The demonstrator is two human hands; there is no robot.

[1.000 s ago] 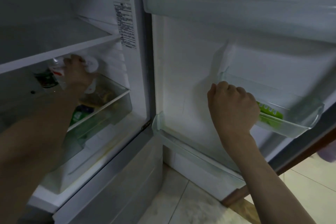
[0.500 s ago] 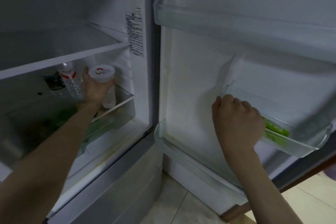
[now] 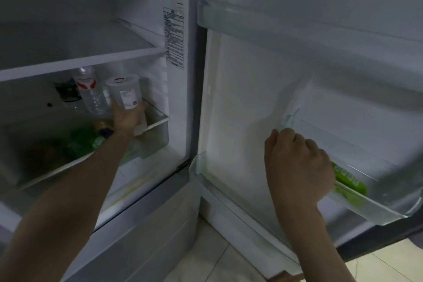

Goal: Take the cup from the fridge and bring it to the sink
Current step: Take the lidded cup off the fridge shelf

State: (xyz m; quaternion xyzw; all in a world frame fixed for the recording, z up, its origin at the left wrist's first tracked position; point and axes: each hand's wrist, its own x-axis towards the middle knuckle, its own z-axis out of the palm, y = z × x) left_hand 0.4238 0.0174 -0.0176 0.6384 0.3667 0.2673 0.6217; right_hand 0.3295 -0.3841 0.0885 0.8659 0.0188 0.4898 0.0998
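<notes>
The cup (image 3: pixel 125 92) is a clear plastic cup with a sealed white lid and a label, upright inside the open fridge just under the white shelf (image 3: pixel 82 62). My left hand (image 3: pixel 127 119) reaches into the fridge and grips the cup around its lower half, lifted slightly above the glass drawer cover. My right hand (image 3: pixel 297 165) is closed on the rim of the lower door bin (image 3: pixel 375 210) of the open fridge door.
A clear water bottle (image 3: pixel 90 91) with a red-and-white label stands just left of the cup. Green packets and a dark jar lie in the drawer (image 3: pixel 155 135) below. A green item (image 3: pixel 348 178) lies in the door bin. An upper door bin (image 3: pixel 229 20) juts out above. Tiled floor shows below.
My left hand has shifted from the top of the cup to its lower body and lifted it upright. My right hand has stayed on the door bin. The camera has moved a little.
</notes>
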